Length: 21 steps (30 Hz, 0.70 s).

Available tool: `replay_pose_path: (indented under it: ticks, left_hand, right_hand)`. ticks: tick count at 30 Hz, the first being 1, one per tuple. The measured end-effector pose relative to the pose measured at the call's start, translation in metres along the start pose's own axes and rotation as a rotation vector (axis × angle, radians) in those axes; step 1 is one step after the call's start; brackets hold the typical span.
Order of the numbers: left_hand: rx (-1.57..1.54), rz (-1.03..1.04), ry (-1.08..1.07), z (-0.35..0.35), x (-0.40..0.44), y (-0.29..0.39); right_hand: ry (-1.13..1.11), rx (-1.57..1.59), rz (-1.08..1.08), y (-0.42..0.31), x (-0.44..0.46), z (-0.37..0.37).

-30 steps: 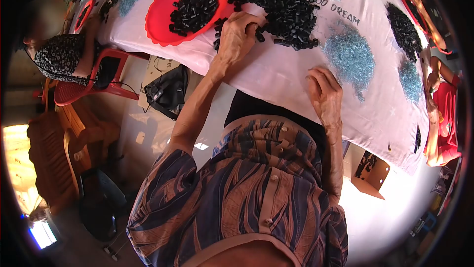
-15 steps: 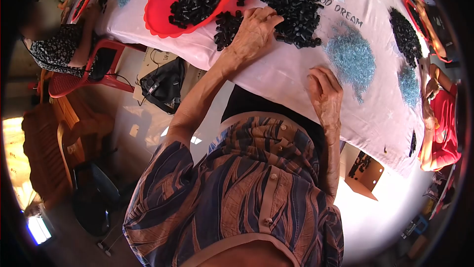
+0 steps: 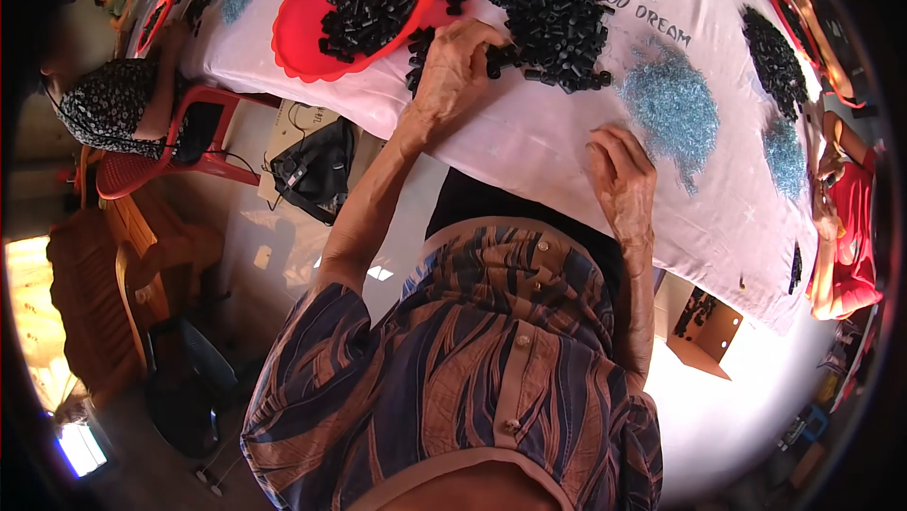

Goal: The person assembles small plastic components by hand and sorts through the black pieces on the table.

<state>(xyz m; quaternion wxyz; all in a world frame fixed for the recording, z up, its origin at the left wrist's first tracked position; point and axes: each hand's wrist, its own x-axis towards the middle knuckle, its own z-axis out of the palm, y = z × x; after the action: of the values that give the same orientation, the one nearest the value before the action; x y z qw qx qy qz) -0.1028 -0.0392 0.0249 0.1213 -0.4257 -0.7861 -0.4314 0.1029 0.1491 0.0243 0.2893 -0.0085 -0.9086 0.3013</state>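
Observation:
My left hand [image 3: 458, 67] rests at the near edge of a heap of small black plastic cylinders [image 3: 557, 15]. Its fingers are curled down over a few of them, and the fingertips are partly hidden. To its left, a red scalloped basin [image 3: 298, 34] holds a pile of the same black cylinders [image 3: 368, 15]. My right hand [image 3: 624, 176] lies near the table's edge with fingers curled together; what they hold, if anything, is hidden. Beyond it is a spread of small clear bluish pieces [image 3: 671, 105].
A pale pink cloth covers the table [image 3: 529, 138]. At the right, a person in red [image 3: 850, 237] sits by more black and bluish heaps. Another person [image 3: 109, 100] sits on a red chair [image 3: 132, 171] at the left. A black bag [image 3: 316, 171] and a cardboard box [image 3: 704, 327] are below.
My left hand has shifted left and slightly toward me, with some black cylinders by its fingertips. The right hand has stayed almost in place.

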Motion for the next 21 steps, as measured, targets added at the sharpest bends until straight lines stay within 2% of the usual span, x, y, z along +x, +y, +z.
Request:
replay_pose_path:
  ticks: [5,6,7,9,13,21]
  left_hand:
    - [-0.087,-0.030,0.131,-0.003,0.004,0.008]
    - [-0.063,-0.042,0.042,-0.005,0.003,0.008]
    - [-0.063,-0.036,0.047,-0.004,0.003,0.010]
    - [0.082,0.132,-0.026,0.000,0.001,0.015]
    - [0.156,0.173,-0.144,0.012,0.002,0.017]
    - [0.162,0.238,-0.157,0.019,0.006,0.010]
  right_hand:
    - [-0.006,0.001,0.007,-0.002,0.001,-0.001]
    - [-0.003,-0.004,0.001,-0.001,0.000,-0.001]
    - [-0.002,-0.010,-0.004,0.000,0.000,0.000]
    - [0.004,-0.013,-0.006,0.000,0.000,0.000]
    - [0.003,-0.011,-0.005,-0.001,0.001,0.000]
    - [-0.010,-0.003,-0.005,-0.001,0.001,-0.001]
